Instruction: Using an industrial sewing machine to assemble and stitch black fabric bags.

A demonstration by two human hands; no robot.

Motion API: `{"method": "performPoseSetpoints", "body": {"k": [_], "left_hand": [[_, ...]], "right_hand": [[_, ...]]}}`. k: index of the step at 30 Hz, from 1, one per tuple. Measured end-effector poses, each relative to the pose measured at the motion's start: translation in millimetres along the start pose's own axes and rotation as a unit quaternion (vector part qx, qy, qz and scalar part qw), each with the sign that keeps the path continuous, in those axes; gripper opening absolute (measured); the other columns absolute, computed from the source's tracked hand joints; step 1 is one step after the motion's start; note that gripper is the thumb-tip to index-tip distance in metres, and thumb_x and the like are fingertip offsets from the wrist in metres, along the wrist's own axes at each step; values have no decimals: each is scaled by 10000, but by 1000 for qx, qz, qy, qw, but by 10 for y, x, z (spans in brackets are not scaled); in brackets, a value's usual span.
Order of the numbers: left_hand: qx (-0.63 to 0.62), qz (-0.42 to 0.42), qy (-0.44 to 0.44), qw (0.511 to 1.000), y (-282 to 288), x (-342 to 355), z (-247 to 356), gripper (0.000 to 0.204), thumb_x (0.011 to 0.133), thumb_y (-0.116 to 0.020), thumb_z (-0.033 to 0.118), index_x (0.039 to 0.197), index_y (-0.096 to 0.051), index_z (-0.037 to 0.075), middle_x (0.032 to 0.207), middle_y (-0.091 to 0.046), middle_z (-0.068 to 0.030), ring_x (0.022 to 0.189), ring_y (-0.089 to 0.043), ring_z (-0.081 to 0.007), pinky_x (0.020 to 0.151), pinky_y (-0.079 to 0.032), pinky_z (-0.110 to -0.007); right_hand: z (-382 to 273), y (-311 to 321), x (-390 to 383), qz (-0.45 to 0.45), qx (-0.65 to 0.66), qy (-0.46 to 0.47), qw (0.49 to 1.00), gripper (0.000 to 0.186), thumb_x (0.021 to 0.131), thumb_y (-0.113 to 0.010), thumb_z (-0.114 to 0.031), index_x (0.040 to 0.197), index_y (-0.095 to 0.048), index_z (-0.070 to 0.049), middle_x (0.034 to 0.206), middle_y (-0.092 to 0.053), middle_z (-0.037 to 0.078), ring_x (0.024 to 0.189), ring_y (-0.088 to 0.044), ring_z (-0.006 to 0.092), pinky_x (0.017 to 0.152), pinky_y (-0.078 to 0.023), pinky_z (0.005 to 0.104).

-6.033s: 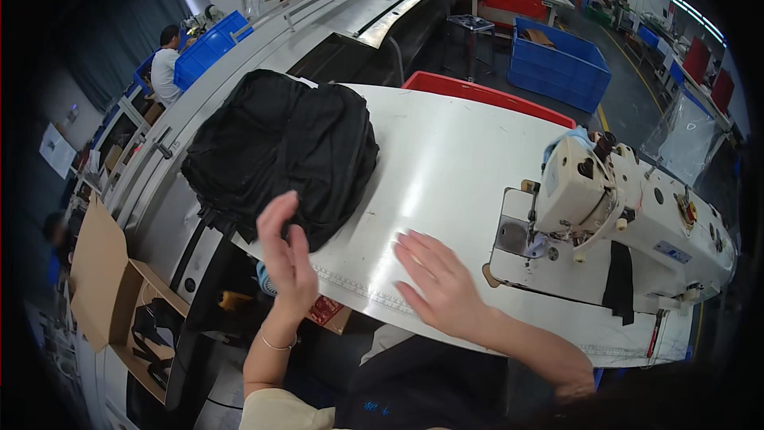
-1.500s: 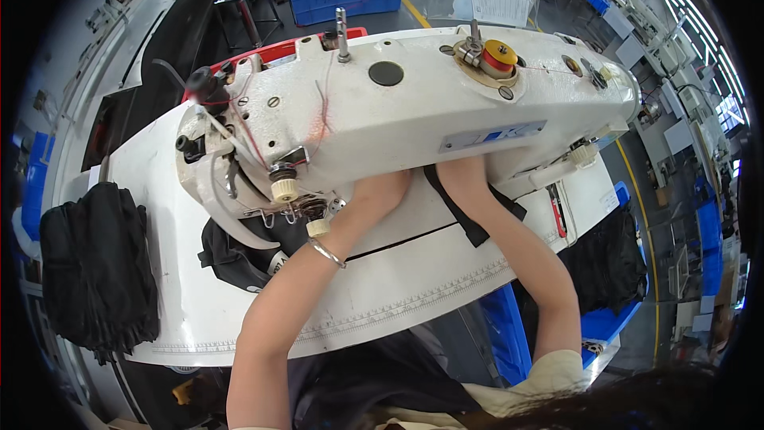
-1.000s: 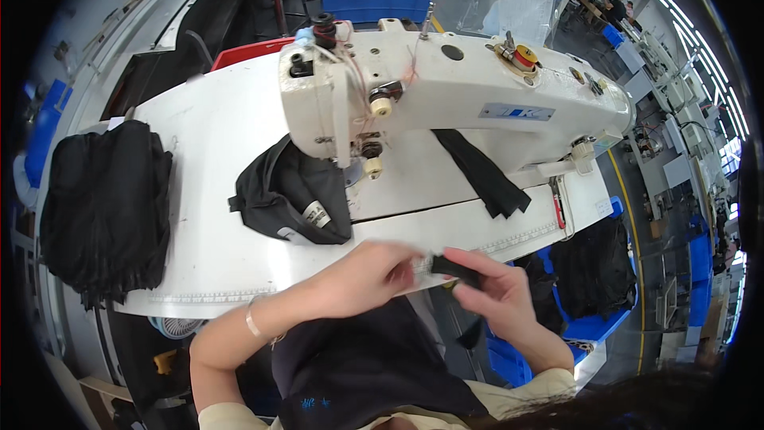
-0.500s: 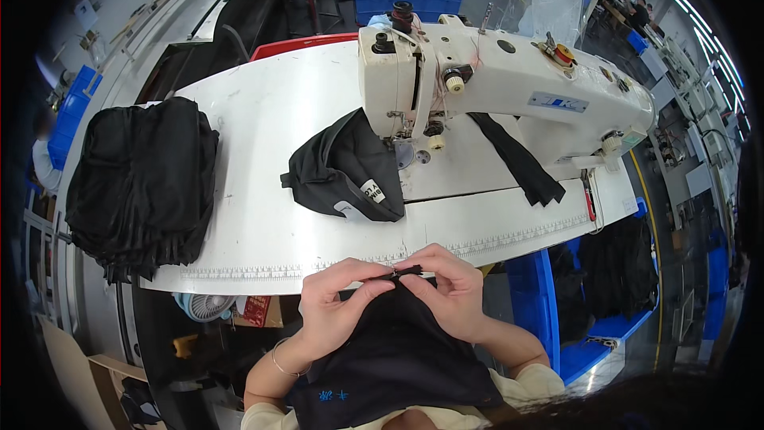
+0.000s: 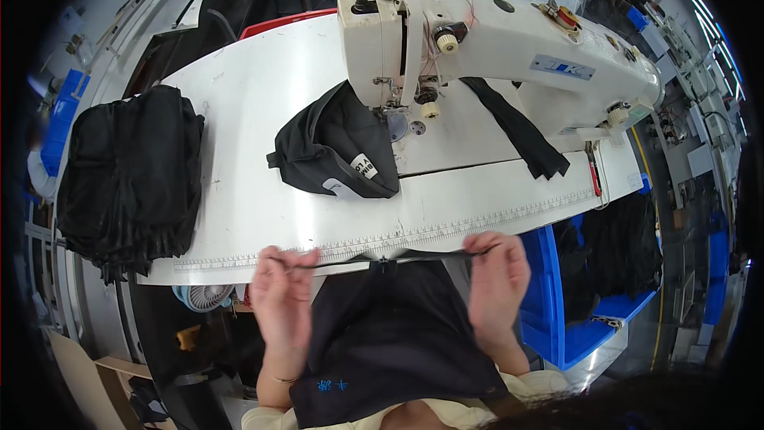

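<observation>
A narrow black fabric strip [image 5: 426, 254] is pulled nearly straight across the table's front edge, with a small darker piece at its middle. Its left end is pinched in my left hand [image 5: 282, 295], and my right hand [image 5: 500, 283] grips the other end. Both hands are closed and wide apart. Farther back, a black sewn fabric piece [image 5: 330, 143], pouch-like with a white label, lies beside the needle area of a white sewing machine [image 5: 501, 40]. Another black fabric strip [image 5: 517, 127] rests under the machine's arm.
A thick stack of black fabric pieces [image 5: 131, 175] stands at the left of the white table [image 5: 239, 215]. Red-handled snips [image 5: 594, 171] lie at the right edge. Below there is a blue bin [image 5: 545, 295] with black cloth. A small blue fan [image 5: 205, 296] sits under the table.
My hands were together at the middle, pinching the bunched black strip; they have moved apart to either side, and the strip is now stretched between them. The view has shifted slightly.
</observation>
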State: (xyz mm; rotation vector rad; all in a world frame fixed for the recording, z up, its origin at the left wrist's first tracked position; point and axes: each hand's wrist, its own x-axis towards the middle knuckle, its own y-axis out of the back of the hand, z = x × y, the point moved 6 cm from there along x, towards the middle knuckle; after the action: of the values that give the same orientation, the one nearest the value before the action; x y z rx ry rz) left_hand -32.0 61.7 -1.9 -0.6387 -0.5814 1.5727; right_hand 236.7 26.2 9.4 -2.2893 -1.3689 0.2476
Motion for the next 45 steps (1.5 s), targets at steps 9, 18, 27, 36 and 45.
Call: {"method": "performPoseSetpoints", "body": {"k": [9,18,27,36,45], "left_hand": [[102,33,-132,985,509,-301,862,125,920,-503,-13,1043,-486,-11,966,-562,-107,877,-586,-182,882,-500,-330],[273,-379,102,878,-1009,-104,-12,94,881,-597,49,939,-642,-9,1066,-550,-137,983,-546,-216,866,-428,-313],[826,-333,-345,295,-1243,573,-694,485,688,-565,7,1151,-517,-131,938,-552,-151,897,-538,-273,824,-452,-342],[755,-303,-279,510,-1361,1355,-266,220,613,-637,39,825,-586,4,724,-529,-92,691,-537,-251,611,-423,-333],[750,-368,-398,379,-1139,1158,-624,449,573,-578,125,1000,-654,7,900,-610,-108,806,-558,-245,600,-432,-374]], "right_hand": [[-473,618,114,-91,-151,-118,977,122,947,-522,-95,966,-585,9,851,-578,59,630,-501,99,548,-385,200],[-47,-629,-319,-466,-237,-18,852,142,844,-654,-16,980,-657,24,882,-663,104,802,-667,193,700,-518,249],[195,-376,221,-326,-65,-177,926,408,917,-503,62,1309,-397,18,928,-657,163,717,-675,197,595,-559,248],[429,-811,1109,-387,-543,468,580,343,680,-599,-119,1001,-657,-16,943,-634,130,972,-596,245,827,-491,343],[746,-746,1204,-445,-610,451,476,105,601,-617,-111,673,-648,-41,772,-550,49,856,-561,217,692,-490,345]]}}
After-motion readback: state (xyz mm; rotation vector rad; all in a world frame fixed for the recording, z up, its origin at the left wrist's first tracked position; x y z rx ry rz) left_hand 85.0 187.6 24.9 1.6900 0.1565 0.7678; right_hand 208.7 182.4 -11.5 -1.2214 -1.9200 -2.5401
